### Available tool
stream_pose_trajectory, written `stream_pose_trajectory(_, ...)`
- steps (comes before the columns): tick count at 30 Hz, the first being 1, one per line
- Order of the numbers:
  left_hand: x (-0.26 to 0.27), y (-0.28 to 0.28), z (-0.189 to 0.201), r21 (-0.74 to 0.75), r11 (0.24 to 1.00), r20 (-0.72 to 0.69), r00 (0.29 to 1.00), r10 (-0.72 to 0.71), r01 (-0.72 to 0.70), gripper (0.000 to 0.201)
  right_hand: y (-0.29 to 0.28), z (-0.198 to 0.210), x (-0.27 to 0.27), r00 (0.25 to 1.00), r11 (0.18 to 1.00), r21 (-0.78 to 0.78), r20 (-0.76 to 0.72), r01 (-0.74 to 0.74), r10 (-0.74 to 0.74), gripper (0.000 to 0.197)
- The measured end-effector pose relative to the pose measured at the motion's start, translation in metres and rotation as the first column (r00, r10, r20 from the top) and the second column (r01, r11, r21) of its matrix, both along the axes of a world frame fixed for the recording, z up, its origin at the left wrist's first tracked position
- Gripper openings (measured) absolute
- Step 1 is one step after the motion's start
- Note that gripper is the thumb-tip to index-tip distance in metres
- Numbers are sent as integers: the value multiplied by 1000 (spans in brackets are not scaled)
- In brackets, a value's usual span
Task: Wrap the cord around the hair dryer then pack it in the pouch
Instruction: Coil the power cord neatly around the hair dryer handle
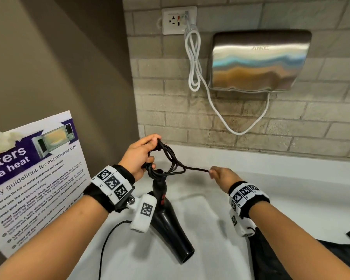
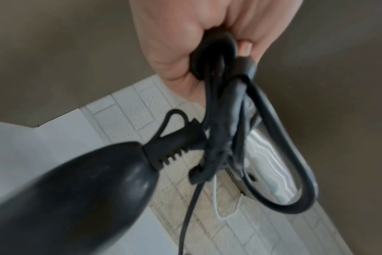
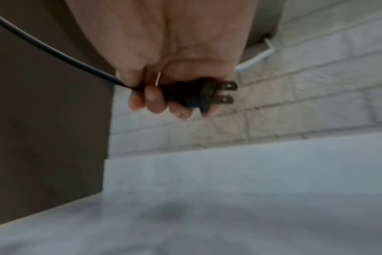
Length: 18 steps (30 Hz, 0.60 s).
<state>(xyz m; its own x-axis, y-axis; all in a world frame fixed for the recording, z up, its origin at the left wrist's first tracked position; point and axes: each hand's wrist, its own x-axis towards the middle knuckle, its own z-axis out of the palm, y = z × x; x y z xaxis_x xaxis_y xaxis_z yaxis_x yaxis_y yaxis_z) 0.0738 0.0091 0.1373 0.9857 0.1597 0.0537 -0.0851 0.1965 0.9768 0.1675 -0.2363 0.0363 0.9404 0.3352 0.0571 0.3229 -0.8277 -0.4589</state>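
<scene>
A black hair dryer (image 1: 170, 221) hangs nozzle-down over the white counter (image 1: 291, 188); its handle end (image 2: 76, 189) fills the left wrist view. My left hand (image 1: 139, 156) grips several bunched loops of its black cord (image 1: 170, 160) just above the handle, the loops (image 2: 220, 110) held between curled fingers and thumb. From the bundle a taut strand runs right to my right hand (image 1: 220, 176). That hand holds the plug (image 3: 199, 94) in curled fingers, its two prongs pointing right. A black pouch (image 1: 281, 257) lies at the lower right, partly under my right forearm.
A steel hand dryer (image 1: 259, 61) is mounted on the brick wall, its white cable (image 1: 194, 57) looping down from an outlet (image 1: 178, 20). A microwave safety poster (image 1: 34, 178) leans at the left. Another stretch of black cord (image 1: 109, 239) trails off under my left forearm.
</scene>
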Motion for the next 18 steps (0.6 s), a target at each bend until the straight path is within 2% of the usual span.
stream_pose_trajectory(4, 0, -1, -5, 93, 996, -6, 1000, -15, 16, 15, -5, -17, 2, 983, 998, 8, -174, 57, -55, 23)
stream_pose_trajectory(6, 1, -4, -4, 108, 994, 5, 1000, -30, 30, 13, 6, -17, -3, 972, 998, 58, -233, 29, -14, 32)
stream_pose_trajectory(9, 1, -5, -3, 134, 991, 19, 999, -34, 31, 12, 27, -6, -10, 980, 980, 183, -163, -80, 110, 40)
stream_pose_trajectory(12, 2, -7, -4, 156, 987, 40, 999, -34, 27, 12, 49, 18, -24, 956, 894, 399, -119, -201, 268, 39)
stream_pose_trajectory(15, 2, -9, -4, 172, 985, 66, 997, -29, 17, 13, 69, 34, -34, 883, 797, 493, -109, -350, 456, 43)
stream_pose_trajectory(18, 1, -10, -3, 187, 982, 84, 996, -32, 16, 13, 80, 33, -35, 849, 731, 588, -137, -345, 511, 41)
